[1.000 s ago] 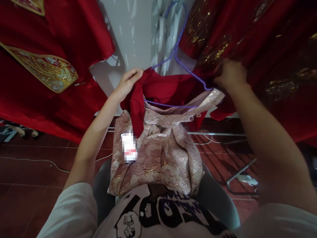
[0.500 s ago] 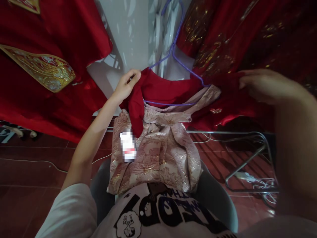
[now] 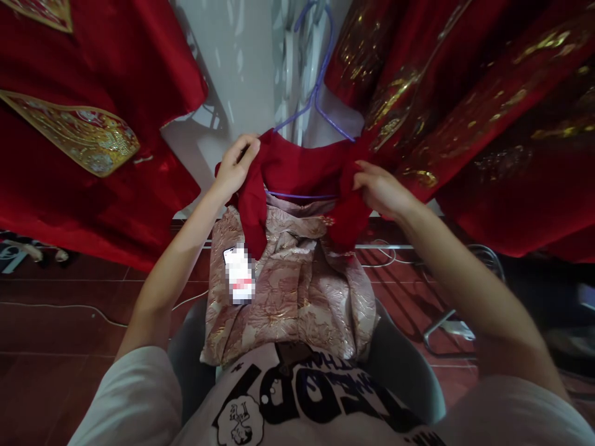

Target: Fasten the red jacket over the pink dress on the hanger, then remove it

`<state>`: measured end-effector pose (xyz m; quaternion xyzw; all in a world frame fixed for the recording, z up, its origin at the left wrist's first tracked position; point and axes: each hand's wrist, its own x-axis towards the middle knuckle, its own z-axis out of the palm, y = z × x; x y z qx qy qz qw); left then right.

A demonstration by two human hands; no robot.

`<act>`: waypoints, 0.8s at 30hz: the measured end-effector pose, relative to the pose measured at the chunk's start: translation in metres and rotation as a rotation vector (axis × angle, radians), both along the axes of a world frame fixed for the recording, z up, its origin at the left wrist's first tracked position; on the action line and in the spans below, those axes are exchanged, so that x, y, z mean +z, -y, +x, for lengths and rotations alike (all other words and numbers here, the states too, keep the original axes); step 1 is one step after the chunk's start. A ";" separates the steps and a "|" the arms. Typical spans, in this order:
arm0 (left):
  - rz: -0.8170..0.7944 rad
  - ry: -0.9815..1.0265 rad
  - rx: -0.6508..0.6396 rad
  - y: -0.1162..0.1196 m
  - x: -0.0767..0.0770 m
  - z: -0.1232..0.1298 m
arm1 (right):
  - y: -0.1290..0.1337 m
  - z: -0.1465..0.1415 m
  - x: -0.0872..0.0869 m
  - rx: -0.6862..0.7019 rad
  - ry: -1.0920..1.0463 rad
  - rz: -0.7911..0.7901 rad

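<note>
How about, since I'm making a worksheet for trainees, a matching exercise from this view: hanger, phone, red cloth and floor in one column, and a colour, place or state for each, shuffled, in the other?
Column one
1. Hanger
2. Phone
3. Red cloth
4. Floor

Column two
A. Laid with reddish tiles
B. Gripped by the left hand and the right hand
C. Purple, with its hook at the top
D. Lying on the pink-and-gold garment

Right pairs: 1-C, 2-D, 3-B, 4-A
</note>
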<state>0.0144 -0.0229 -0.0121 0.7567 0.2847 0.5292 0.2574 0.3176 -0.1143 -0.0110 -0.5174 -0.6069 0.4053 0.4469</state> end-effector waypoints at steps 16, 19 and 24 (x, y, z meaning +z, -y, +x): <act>0.206 0.064 0.344 0.027 -0.015 -0.039 | 0.002 0.020 -0.010 -0.198 0.125 0.201; 0.206 -0.081 0.304 0.044 -0.027 -0.030 | 0.000 0.013 -0.011 -0.181 0.133 0.229; 0.201 -0.071 0.294 0.052 -0.032 0.008 | -0.003 -0.013 -0.008 -0.049 0.107 0.267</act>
